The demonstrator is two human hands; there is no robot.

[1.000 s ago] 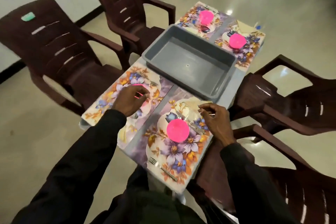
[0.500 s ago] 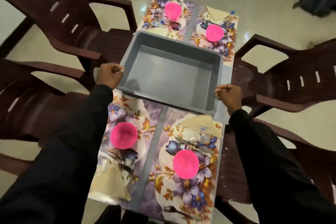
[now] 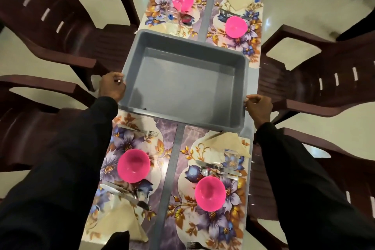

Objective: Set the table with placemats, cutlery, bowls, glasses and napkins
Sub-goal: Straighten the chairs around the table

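The grey tub lay across the middle of the table, between the far pair of floral placemats and the near pair, its long axis running left to right from one hand to the other. The left hand had its fingers curled over the tub's left short rim, and the right hand pinched the right rim close to the near corner, so each hand stood at its own end and the tub's bulk lay between and ahead of them. Whether it rested on the table or hung just above it could not be told. It was a plain, shallow rectangular plastic bin with rounded corners and nothing inside. Its near edge reached the tops of the near mats, just beside a folded napkin. Each of the four mats carried a pink bowl, with cutlery, and a glass stood on the near right one. Judging by this, the setting looked complete, and lifting the tub clear would want both ends raised level.
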